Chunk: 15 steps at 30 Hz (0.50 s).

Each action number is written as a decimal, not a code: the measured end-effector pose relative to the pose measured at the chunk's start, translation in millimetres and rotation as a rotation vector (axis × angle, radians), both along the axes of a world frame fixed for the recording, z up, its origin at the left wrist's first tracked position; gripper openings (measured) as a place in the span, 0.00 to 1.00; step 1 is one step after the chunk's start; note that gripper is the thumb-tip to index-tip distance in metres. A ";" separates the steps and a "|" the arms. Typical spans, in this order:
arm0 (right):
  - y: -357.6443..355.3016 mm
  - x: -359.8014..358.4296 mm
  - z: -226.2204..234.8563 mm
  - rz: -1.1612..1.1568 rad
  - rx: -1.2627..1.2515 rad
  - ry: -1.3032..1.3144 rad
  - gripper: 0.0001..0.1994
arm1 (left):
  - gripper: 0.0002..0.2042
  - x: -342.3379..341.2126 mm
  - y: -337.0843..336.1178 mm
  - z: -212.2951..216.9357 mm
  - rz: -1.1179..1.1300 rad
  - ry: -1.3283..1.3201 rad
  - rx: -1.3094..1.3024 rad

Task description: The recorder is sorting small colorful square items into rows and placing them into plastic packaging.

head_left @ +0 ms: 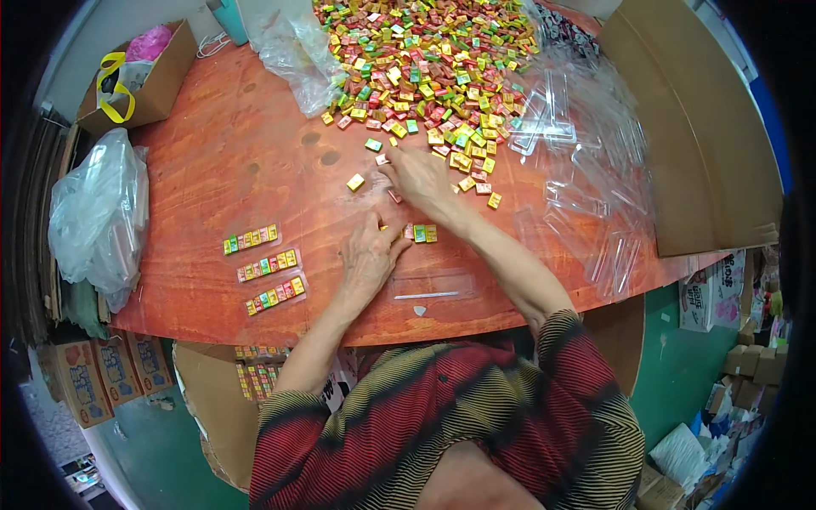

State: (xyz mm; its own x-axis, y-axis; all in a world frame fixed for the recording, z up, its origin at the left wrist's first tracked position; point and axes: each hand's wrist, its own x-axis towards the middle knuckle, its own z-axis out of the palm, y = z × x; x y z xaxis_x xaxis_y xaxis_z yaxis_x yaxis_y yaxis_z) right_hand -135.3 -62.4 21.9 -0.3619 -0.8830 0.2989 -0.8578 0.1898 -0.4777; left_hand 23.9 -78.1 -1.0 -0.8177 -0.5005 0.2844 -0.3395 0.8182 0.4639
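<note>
My left hand [368, 255] rests on the table with bent fingers around the left end of a short row of small colourful boxes [419, 233]; a bit of yellow shows between finger and thumb. Just beyond it, my right hand [421, 180] reaches over the table, fingers curled down at a small pink-and-white box [382, 160]. A reddish small box [394, 195] lies under that hand, partly hidden. Two loose boxes, one yellow [355, 183] and one green [374, 145], lie nearby. In front of my body is a clear plastic tray [433, 289].
A large heap of small boxes [425, 59] covers the far table. Clear plastic trays [586, 187] pile up at right beside a cardboard sheet [688, 127]. Several filled trays [268, 266] lie at left. Plastic bags [98, 217] and an open carton [161, 81] stand along the left edge.
</note>
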 end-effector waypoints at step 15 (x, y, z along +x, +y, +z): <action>4.5 -27.0 -17.3 -0.023 0.056 0.080 0.07 | 0.13 -2.3 1.8 0.8 0.018 -0.001 0.047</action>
